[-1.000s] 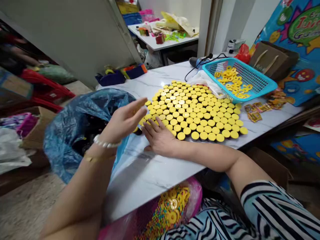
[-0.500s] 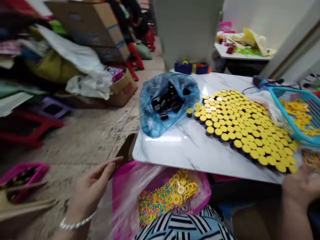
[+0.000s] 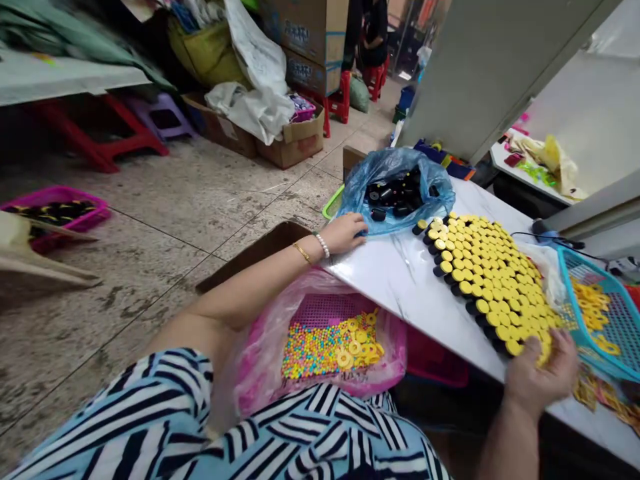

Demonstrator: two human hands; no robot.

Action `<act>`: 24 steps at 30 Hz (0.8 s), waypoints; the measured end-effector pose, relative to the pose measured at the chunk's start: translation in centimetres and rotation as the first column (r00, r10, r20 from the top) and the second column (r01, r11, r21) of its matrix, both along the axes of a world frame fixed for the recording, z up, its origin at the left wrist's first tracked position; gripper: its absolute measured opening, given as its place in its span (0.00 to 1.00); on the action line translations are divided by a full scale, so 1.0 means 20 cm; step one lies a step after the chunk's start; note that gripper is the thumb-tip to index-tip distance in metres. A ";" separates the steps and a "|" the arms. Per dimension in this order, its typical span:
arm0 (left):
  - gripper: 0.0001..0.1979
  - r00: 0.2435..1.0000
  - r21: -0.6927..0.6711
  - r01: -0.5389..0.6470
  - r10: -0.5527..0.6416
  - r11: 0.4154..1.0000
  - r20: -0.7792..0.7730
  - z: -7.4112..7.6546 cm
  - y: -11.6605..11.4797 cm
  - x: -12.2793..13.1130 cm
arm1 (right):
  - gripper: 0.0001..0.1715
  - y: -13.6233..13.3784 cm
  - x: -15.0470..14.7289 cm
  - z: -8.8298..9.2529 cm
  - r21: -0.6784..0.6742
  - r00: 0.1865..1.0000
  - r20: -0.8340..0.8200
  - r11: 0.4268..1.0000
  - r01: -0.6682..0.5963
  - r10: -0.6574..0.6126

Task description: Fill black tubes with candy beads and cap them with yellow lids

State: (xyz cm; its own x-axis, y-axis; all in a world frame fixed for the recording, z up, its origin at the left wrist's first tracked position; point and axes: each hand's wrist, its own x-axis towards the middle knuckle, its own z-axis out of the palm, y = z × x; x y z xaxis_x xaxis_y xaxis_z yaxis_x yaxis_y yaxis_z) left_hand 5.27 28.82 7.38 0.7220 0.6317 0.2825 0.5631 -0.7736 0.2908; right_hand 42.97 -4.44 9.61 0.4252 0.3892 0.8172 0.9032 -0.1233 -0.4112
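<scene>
From here I see the right hand (image 3: 543, 367) at the near end of the packed yellow-topped pots (image 3: 493, 277), thumb and fingers parted, with yellow tops between them; whether that grip has closed on one I can't tell. The pots stand upright on the white surface (image 3: 377, 267), spreading away from this hand towards the blue bag (image 3: 356, 193). The left hand (image 3: 347, 232) lies at the corner of the surface, right by the bag, its fingers bent; I can't tell whether that grip has hold of the plastic.

As for numbers: one bag, holding a heap of black pots (image 3: 397, 193) too jumbled to count. The yellow tops are many, too crowded for a sure figure. There's one blue basket (image 3: 593, 270) beyond the right hand and one pink basket (image 3: 399, 343) below the surface edge, both with several yellow rings inside, the pink one also full of countless coloured beads (image 3: 313, 350). Two bracelets circle the left wrist.
</scene>
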 end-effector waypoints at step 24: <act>0.20 0.626 -0.532 -0.633 0.776 0.562 0.075 -0.32 -1.41 -0.79 | 0.36 0.04 -0.75 -0.84 -0.414 0.436 -0.889 0.653 -0.634 -0.140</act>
